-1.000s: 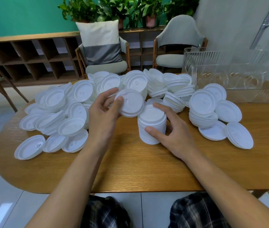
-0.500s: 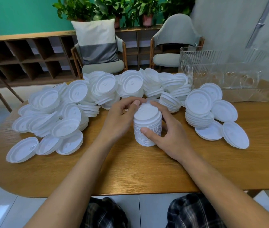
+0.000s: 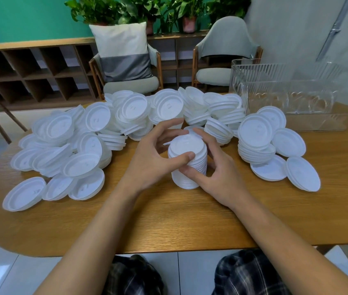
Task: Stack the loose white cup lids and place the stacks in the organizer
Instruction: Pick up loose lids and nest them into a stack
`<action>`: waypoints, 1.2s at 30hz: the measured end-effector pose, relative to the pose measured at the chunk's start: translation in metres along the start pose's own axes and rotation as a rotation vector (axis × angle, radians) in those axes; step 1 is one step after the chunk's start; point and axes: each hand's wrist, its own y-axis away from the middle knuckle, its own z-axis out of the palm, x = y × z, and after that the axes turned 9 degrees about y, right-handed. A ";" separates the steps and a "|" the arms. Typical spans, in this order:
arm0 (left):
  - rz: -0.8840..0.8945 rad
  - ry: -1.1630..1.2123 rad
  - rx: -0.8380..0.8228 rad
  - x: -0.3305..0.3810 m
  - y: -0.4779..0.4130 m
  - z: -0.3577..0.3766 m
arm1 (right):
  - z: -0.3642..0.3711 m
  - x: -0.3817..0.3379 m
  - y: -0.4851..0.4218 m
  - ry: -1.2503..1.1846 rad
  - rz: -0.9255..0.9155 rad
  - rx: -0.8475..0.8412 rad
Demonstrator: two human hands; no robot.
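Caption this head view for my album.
Left hand and right hand grip a lid stack among loose lids.

No text, label, brand or number can be read. Small raised marks on the tops of the white cup lids (image 3: 255, 130) are too blurred to make out.

Views: 1 wide-angle head camera is recording.
Position: it is sitting above the oval wooden table's (image 3: 168, 226) near edge.
Facing: it is looking forward and down toward the teal wall (image 3: 19, 15).
Nearness: it is hovering close over the white plastic lid stack (image 3: 187, 145).
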 end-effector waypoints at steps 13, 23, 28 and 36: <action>-0.071 0.132 -0.090 -0.011 0.004 -0.004 | 0.001 0.003 0.002 0.067 0.010 -0.021; 0.329 -0.677 0.261 -0.055 -0.024 -0.019 | 0.000 0.006 -0.002 0.106 0.053 0.103; 0.345 -0.917 0.157 -0.057 -0.058 -0.020 | -0.001 0.007 -0.003 0.114 0.058 0.099; 0.388 -0.971 0.190 -0.063 -0.072 -0.013 | -0.001 0.007 -0.003 0.128 0.061 0.093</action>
